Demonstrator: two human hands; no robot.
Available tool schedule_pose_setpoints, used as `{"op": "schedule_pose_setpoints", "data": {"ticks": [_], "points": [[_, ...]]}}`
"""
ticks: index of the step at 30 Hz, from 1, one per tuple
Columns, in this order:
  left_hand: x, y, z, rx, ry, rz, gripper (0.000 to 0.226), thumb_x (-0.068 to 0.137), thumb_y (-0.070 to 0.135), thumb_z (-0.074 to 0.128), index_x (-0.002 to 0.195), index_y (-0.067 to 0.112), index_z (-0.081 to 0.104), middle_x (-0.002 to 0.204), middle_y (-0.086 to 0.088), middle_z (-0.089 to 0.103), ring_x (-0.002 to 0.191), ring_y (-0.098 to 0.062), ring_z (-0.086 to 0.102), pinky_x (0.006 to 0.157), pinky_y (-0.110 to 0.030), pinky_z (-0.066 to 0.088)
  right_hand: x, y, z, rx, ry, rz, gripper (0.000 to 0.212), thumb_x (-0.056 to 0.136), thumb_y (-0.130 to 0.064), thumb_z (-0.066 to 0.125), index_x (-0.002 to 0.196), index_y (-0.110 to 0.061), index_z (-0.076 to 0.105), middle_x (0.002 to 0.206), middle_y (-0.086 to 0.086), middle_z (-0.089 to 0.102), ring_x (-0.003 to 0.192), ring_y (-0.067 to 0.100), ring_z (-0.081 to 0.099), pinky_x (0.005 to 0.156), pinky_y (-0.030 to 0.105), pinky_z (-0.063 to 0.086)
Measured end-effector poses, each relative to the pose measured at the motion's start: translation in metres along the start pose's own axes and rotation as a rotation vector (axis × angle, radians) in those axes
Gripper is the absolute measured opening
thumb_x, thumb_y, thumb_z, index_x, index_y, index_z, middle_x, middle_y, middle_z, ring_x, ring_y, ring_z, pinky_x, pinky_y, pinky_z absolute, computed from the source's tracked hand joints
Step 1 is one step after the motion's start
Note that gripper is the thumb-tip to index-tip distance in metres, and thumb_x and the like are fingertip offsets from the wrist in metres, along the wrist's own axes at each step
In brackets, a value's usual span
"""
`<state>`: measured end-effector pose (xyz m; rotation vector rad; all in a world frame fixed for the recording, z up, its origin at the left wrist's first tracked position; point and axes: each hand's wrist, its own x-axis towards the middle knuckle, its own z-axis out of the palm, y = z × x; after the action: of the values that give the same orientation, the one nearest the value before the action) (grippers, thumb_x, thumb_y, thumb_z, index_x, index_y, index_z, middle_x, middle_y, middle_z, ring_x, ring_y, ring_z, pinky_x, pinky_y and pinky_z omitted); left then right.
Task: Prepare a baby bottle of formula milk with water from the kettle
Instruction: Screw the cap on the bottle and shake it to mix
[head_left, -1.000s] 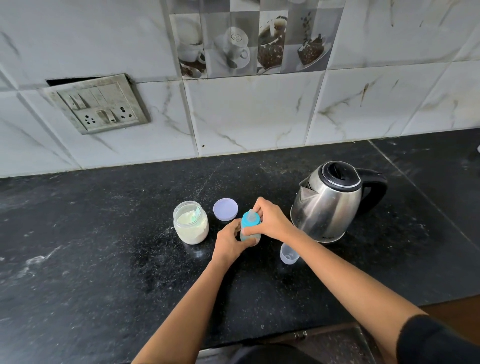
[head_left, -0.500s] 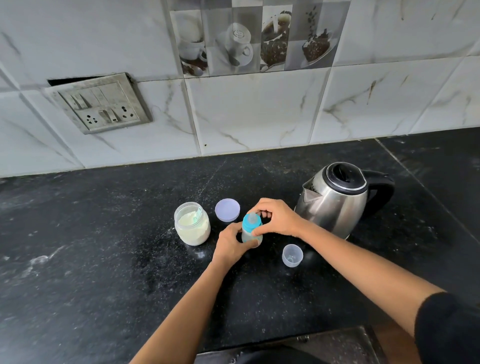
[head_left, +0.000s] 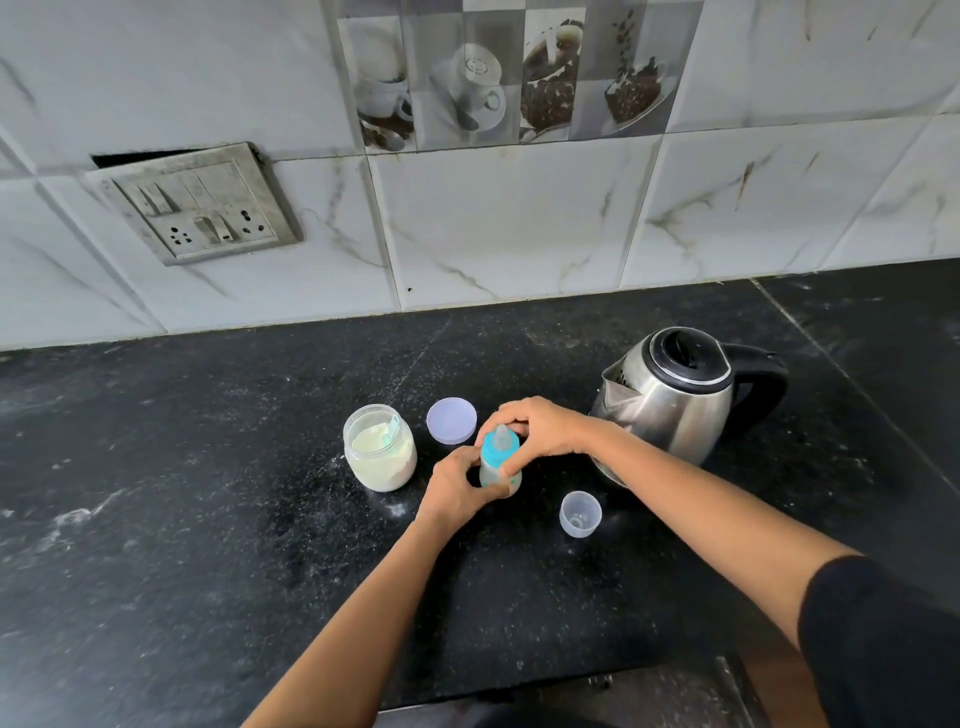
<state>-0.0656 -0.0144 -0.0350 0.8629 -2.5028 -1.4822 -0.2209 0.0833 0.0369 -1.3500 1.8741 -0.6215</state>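
Likely a home kitchen: black stone counter (head_left: 208, 467), tiled wall (head_left: 493, 218), kettle (head_left: 675, 400).

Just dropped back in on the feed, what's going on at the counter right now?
A person has both hands on the baby bottle, held upright. The left hand holds its body while the right hand grips the blue collar at the top, with the teat on. The formula jar stands open with a scoop in the powder, its lid lying beside it. A small clear cap sits near the closed kettle.
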Motion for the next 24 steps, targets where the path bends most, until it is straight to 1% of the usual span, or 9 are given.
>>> {"op": "schedule_pose_setpoints", "data": {"ticks": [2, 4, 7, 10, 14, 18, 21, 22, 24], "points": [[-0.001, 0.0, 0.002, -0.015, 0.018, -0.005, 0.05, 0.067, 0.032, 0.083, 0.112, 0.026, 0.063, 0.111, 0.011, 0.063, 0.102, -0.003, 0.057, 0.091, -0.025, 0.047, 0.004, -0.001, 0.005, 0.039, 0.061, -0.002, 0.041, 0.061, -0.014, 0.084, 0.099, -0.024, 0.073, 0.093, -0.014, 0.064, 0.082, 0.0, 0.06, 0.07, 0.017, 0.048], [-0.003, 0.0, 0.003, -0.028, 0.038, -0.003, 0.045, 0.068, 0.032, 0.083, 0.108, 0.03, 0.064, 0.106, 0.014, 0.062, 0.099, -0.002, 0.057, 0.086, -0.021, 0.046, 0.004, 0.004, 0.015, 0.091, 0.163, 0.016, 0.039, 0.059, -0.014, 0.085, 0.095, -0.02, 0.074, 0.09, -0.012, 0.065, 0.081, 0.0, 0.062, 0.067, 0.016, 0.049], [-0.005, 0.002, 0.005, -0.042, 0.061, 0.023, 0.042, 0.068, 0.031, 0.082, 0.106, 0.032, 0.064, 0.103, 0.016, 0.062, 0.097, 0.0, 0.057, 0.081, -0.016, 0.043, 0.0, 0.011, 0.035, 0.156, 0.356, 0.027, 0.038, 0.058, -0.018, 0.087, 0.093, -0.019, 0.074, 0.089, -0.007, 0.066, 0.083, 0.008, 0.063, 0.069, 0.023, 0.052], [-0.008, 0.002, 0.008, -0.07, 0.089, 0.026, 0.042, 0.068, 0.03, 0.083, 0.105, 0.034, 0.064, 0.102, 0.016, 0.063, 0.097, 0.0, 0.058, 0.081, -0.016, 0.044, -0.004, 0.007, 0.056, 0.188, 0.576, 0.041, 0.038, 0.059, -0.021, 0.088, 0.093, -0.016, 0.074, 0.085, -0.01, 0.064, 0.079, 0.006, 0.06, 0.069, 0.02, 0.047], [-0.011, 0.004, 0.012, -0.077, 0.137, 0.023, 0.04, 0.067, 0.03, 0.084, 0.101, 0.028, 0.064, 0.095, 0.016, 0.063, 0.09, 0.0, 0.059, 0.074, -0.014, 0.042, -0.001, -0.002, 0.079, 0.159, 0.79, 0.159, 0.036, 0.063, -0.029, 0.086, 0.094, -0.018, 0.071, 0.091, -0.006, 0.067, 0.084, 0.009, 0.061, 0.074, 0.02, 0.048], [-0.013, 0.006, 0.013, -0.052, 0.162, 0.007, 0.036, 0.069, 0.029, 0.082, 0.098, 0.022, 0.062, 0.088, 0.014, 0.06, 0.08, -0.003, 0.057, 0.069, -0.015, 0.041, 0.001, -0.007, 0.09, 0.199, 0.885, 0.249, 0.037, 0.067, -0.034, 0.084, 0.099, -0.022, 0.069, 0.095, -0.008, 0.067, 0.088, 0.007, 0.06, 0.077, 0.017, 0.048], [-0.013, 0.004, 0.014, -0.044, 0.166, 0.001, 0.032, 0.07, 0.027, 0.081, 0.093, 0.022, 0.06, 0.086, 0.012, 0.06, 0.079, -0.004, 0.056, 0.067, -0.015, 0.04, 0.001, -0.016, 0.097, 0.234, 0.944, 0.287, 0.038, 0.069, -0.035, 0.083, 0.102, -0.022, 0.069, 0.097, -0.009, 0.068, 0.091, 0.007, 0.061, 0.081, 0.024, 0.052], [-0.013, 0.004, 0.014, -0.055, 0.161, 0.004, 0.033, 0.069, 0.028, 0.082, 0.095, 0.022, 0.061, 0.088, 0.011, 0.062, 0.081, -0.005, 0.058, 0.068, -0.015, 0.042, 0.0, -0.018, 0.096, 0.255, 0.94, 0.299, 0.039, 0.069, -0.035, 0.083, 0.103, -0.022, 0.069, 0.096, -0.009, 0.068, 0.091, 0.008, 0.061, 0.082, 0.027, 0.054], [-0.013, 0.004, 0.013, -0.1, 0.142, 0.011, 0.036, 0.068, 0.028, 0.083, 0.097, 0.028, 0.061, 0.093, 0.014, 0.064, 0.088, -0.003, 0.06, 0.074, -0.015, 0.044, -0.007, -0.02, 0.086, 0.278, 0.839, 0.305, 0.045, 0.064, -0.04, 0.083, 0.105, -0.025, 0.069, 0.094, -0.01, 0.069, 0.089, 0.008, 0.062, 0.083, 0.032, 0.054]]}}
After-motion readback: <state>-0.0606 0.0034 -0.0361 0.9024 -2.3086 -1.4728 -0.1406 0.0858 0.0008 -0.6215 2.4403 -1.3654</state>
